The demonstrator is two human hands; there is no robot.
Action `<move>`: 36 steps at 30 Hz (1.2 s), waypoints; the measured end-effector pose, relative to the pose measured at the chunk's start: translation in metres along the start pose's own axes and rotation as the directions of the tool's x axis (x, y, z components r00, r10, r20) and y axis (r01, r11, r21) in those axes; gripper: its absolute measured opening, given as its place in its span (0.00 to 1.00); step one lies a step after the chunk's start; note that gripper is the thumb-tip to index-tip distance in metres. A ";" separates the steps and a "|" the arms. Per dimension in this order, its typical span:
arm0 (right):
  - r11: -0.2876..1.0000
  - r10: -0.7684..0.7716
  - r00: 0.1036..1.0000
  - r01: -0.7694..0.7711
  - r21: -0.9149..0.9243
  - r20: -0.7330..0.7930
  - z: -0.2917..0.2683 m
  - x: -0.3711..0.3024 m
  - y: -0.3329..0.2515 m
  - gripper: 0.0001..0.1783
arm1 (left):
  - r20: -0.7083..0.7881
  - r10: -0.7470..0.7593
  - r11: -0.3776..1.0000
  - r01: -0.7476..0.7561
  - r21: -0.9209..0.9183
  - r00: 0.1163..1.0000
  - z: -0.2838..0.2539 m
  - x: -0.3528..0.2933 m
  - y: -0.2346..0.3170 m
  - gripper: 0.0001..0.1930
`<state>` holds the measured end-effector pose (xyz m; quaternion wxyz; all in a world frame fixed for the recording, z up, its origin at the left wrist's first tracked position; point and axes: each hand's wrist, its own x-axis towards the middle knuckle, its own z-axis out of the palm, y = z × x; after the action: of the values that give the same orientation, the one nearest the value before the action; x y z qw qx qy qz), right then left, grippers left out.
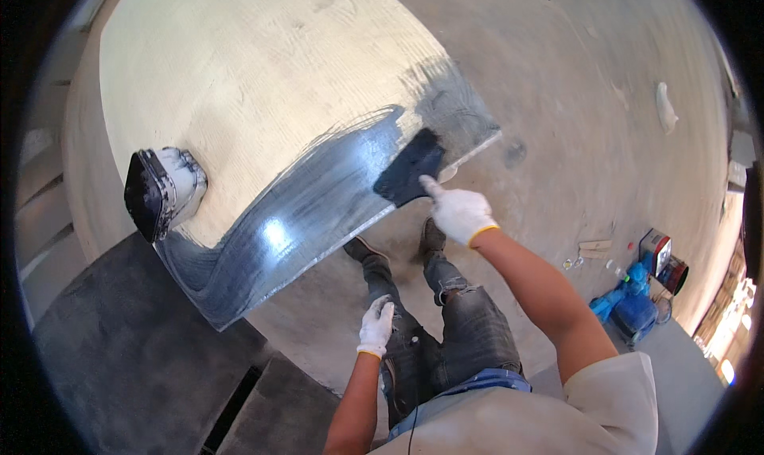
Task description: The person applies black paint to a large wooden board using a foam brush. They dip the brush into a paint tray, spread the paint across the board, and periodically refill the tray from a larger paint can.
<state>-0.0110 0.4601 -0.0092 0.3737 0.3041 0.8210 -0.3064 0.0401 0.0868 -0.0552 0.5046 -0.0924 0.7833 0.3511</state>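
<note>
Slabs of dark grey (119, 343) fill the lower left, a narrow black gap between two of them. Above them a squarish bucket (185, 186) stands on the left corner of a big board, its pale wall smeared with black and its mouth dark. The board (255, 73) spreads across the upper left, in front of the person's feet: cream-coloured, finely streaked like wood grain, with a few grey smudges near the far end. Along its near side runs a wet dark coat (314, 196) — glossy, brushed in long curved sweeps, feathering into thin lines where it meets the cream, and throwing back two bright glares. The near edge shows as a thin pale strip.

The left hand (376, 325), in a white glove with greyed fingertips, is beside the thigh; I cannot tell how far its grip is closed. A broad black spreader (410, 168) lies over the coat at the near edge, pinched in the grip of the gloved right hand (461, 214), index finger stretched along it. Farther right, a blue bag (635, 318) and a red-and-white can (655, 250) sit on the floor.
</note>
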 end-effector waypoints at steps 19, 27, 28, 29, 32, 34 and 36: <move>0.996 -0.032 0.971 0.011 -0.086 -0.237 -0.056 0.084 -0.011 0.33 | -0.009 0.162 0.986 -0.162 -0.039 0.987 -0.018 0.011 0.027 0.22; 0.998 -0.017 0.996 0.011 -0.062 -0.092 0.026 0.026 0.024 0.37 | -0.115 -0.025 0.975 -0.001 -0.221 0.993 -0.044 -0.007 -0.036 0.23; 0.997 0.063 0.997 -0.065 -0.038 -0.048 0.018 0.021 0.004 0.37 | -0.117 -0.070 0.967 0.038 -0.251 0.991 -0.046 -0.007 -0.045 0.23; 0.989 0.145 0.989 -0.145 -0.019 -0.008 0.006 0.017 -0.014 0.36 | -0.115 -0.110 0.956 0.073 -0.284 0.987 -0.048 -0.005 -0.050 0.23; 0.999 0.032 0.980 -0.027 0.025 -0.196 -0.048 0.070 -0.043 0.34 | -0.178 -0.063 0.967 0.016 -0.256 0.982 -0.058 0.000 -0.041 0.21; 0.990 -0.006 0.961 0.044 0.133 -0.276 -0.075 0.108 -0.085 0.33 | -0.186 -0.071 0.938 0.002 -0.345 0.980 -0.054 0.004 -0.049 0.21; 0.980 -0.046 0.963 0.095 0.175 -0.265 -0.074 0.123 -0.113 0.34 | -0.184 -0.062 0.942 -0.003 -0.337 0.981 -0.048 -0.002 -0.059 0.22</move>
<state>-0.1910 0.4767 -0.0375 0.2216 0.3458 0.8410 -0.3523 0.0353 0.0117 -0.0687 0.4086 -0.2221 0.7557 0.4611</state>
